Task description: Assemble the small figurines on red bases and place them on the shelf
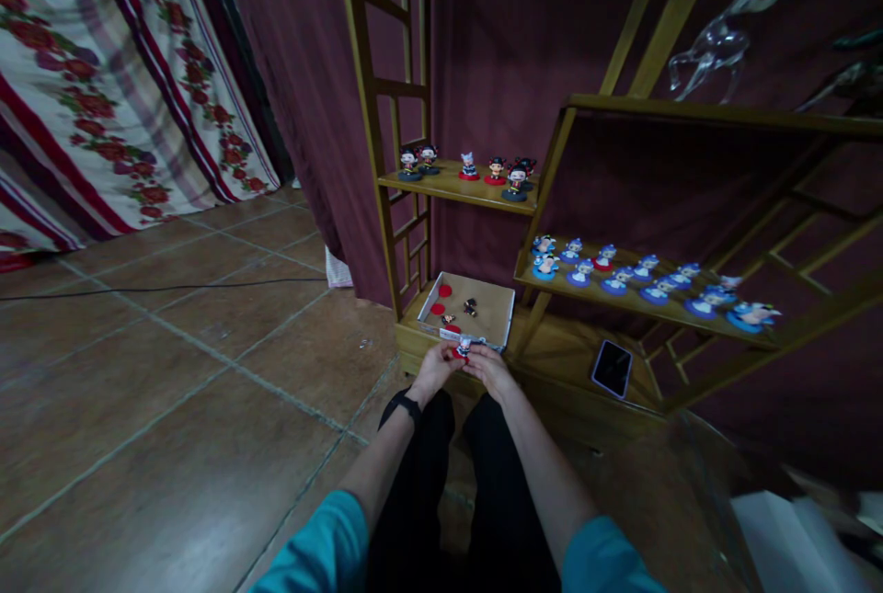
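Observation:
Between my two hands is a small figurine with a pale head and a red round base. The fingers of my left hand close on its left side, and those of my right hand on its right. Just beyond my fingers lies a shallow open box with white edges. Inside it are several red round bases, a dark figurine lying down, and another small figurine by the near edge.
A wooden display shelf holds several dark-haired figurines on its upper left board. Several blue and white figurines stand on the lower right board. A phone or tablet lies on the bottom board. A clear glass deer stands at top right.

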Demonstrator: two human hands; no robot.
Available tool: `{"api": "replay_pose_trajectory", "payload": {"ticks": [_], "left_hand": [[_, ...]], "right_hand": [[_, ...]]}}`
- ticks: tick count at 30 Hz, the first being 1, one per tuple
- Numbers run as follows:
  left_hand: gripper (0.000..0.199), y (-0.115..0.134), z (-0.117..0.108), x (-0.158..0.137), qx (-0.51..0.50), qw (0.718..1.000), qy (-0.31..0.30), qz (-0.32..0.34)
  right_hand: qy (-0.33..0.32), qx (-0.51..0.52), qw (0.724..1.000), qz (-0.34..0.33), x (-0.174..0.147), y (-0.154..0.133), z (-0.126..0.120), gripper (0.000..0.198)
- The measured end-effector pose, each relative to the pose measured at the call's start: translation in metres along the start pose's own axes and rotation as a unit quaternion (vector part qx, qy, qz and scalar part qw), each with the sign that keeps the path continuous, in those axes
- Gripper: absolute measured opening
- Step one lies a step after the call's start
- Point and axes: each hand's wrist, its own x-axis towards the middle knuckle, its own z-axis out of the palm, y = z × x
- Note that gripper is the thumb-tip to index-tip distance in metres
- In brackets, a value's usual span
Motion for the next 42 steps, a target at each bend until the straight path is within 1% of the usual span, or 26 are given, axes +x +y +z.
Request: {"api": "replay_pose_trajectory", "payload": {"ticks": [6,10,13,17,22,30,34,39,42], "left_hand": [[0.044,0.0,0.0,0.001,0.021,1.0,-0.019,0.006],[0.041,-0.003,-0.001,0.001,0.041,0.998,-0.023,0.034],[0.038,-0.006,-0.001,0.002,0.091,0.994,-0.019,0.058],[0.034,-0.008,-0.001,0.001,0.171,0.982,-0.007,0.078],[0.031,-0.002,0.001,-0.005,0.25,0.963,-0.001,0.099],[0.031,0.013,0.007,-0.018,0.334,0.938,0.023,0.094],[0.034,0.023,0.012,-0.027,0.399,0.911,0.031,0.099],[0.036,0.035,0.019,-0.038,0.487,0.868,0.02,0.095],[0.037,0.039,0.022,-0.042,0.539,0.836,0.018,0.101]], "right_hand": [[-0.003,-0.012,1.0,-0.005,0.001,0.001,0.001,0.028],[-0.008,-0.02,1.0,-0.008,0.0,0.0,0.002,0.028],[-0.009,-0.027,1.0,-0.007,0.0,0.001,0.002,0.028],[-0.005,-0.032,0.999,-0.007,0.002,0.002,0.001,0.029],[-0.004,-0.043,0.999,-0.002,0.0,0.001,0.004,0.033],[0.013,-0.063,0.998,-0.004,-0.001,-0.001,0.007,0.032],[0.02,-0.059,0.998,-0.008,-0.005,-0.003,0.009,0.03],[0.015,-0.04,0.999,-0.029,-0.008,-0.004,0.009,0.034],[0.01,-0.029,0.999,-0.038,-0.008,-0.004,0.007,0.036]]}}
